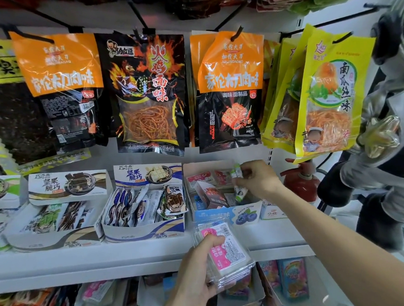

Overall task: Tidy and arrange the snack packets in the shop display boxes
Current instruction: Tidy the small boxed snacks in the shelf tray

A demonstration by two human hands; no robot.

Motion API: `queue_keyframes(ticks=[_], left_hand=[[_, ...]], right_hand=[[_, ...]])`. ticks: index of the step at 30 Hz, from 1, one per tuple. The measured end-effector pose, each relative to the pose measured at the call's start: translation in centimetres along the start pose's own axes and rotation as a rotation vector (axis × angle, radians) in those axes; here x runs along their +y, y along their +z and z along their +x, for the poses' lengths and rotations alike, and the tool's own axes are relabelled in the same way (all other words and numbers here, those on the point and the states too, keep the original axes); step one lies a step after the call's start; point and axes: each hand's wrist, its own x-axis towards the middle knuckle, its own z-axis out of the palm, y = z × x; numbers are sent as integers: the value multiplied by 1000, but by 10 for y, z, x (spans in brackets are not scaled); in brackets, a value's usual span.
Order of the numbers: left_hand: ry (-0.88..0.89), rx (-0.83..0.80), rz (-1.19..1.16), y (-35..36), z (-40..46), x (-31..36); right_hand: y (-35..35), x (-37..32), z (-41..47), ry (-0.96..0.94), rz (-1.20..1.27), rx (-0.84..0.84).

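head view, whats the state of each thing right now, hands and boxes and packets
left hand: grips a stack of clear pink-label packets
right hand: pinches small green-white packets over the blueberry box
blue-trim box: open, packets upright
hanging bags: on hooks

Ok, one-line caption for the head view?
Right hand pinches green-white packets over blueberry display box; left hand holds clear-wrapped packs.

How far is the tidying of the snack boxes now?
Looks done: the two chocolate display boxes hold packets standing in rows. In hand: the left hand holds a stack of pink-labelled packets; the right hand pinches small green packets over the blueberry box. Left: that box is mixed.
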Motion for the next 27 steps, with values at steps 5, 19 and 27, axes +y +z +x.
queue_keyframes(ticks=[5, 19, 27], left_hand=[[-9, 13, 1, 4, 1, -1], [-70, -25, -7, 20, 4, -5], [-97, -25, 3, 25, 9, -10]], right_hand=[[-6, 15, -9, 400, 892, 230], [-16, 79, -14, 240, 208, 253], [-40, 86, -11, 54, -12, 69]])
